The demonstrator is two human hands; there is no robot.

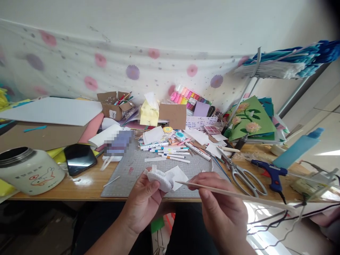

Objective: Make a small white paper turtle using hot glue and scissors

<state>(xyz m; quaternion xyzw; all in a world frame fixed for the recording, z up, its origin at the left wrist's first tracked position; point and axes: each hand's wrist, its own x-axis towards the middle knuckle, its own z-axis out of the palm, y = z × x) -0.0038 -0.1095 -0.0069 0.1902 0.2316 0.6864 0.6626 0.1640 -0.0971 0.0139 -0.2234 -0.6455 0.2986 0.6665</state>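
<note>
My left hand grips a small white crumpled paper or foam piece above the front edge of the grey cutting mat. My right hand holds a long thin wooden stick that runs off to the right, its left tip pointing at the white piece and almost touching it. Both hands hover over the wooden table's front edge, in front of my lap.
Scissors and a blue glue gun lie to the right. Several marker pens lie at the mat's far edge. A white mug and a black phone sit left. Card sheets, a tissue pack and boxes crowd the back.
</note>
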